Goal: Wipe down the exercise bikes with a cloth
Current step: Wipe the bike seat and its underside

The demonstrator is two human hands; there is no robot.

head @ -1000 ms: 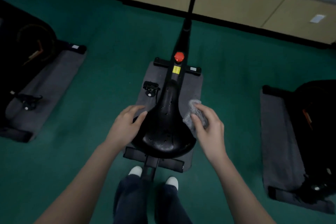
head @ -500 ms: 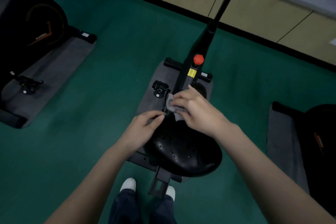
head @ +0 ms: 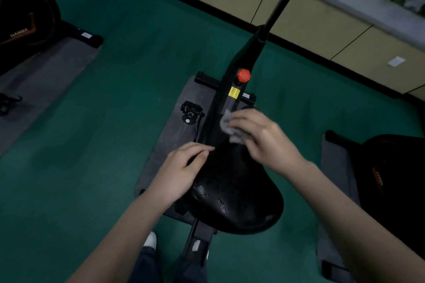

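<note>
My right hand (head: 259,142) has the grey cloth (head: 227,125) bunched under curled fingers, thumb pinching it so it cannot slide out. I press it where the narrow far end of the saddle (head: 236,190) meets the black frame (head: 226,99) of the middle bike, just near of the yellow label (head: 234,93) and the red knob (head: 243,75). The wad is small, so it fits that tight join.

My left hand (head: 181,172) sits on the saddle's left edge, fingers bent towards the nose. I judge it is there to steady the seat against the push of the wiping. In this dim, blurred view I cannot tell whether the fingers hook under the rim or only rest on it.

The bike stands on a grey mat (head: 174,131), with a pedal (head: 190,110) to the left of the frame. Two more bikes wait on their own mats, one at far left (head: 23,18) and one at right (head: 391,179), well apart from this one. The saddle's broad near part shows scuffs.
</note>
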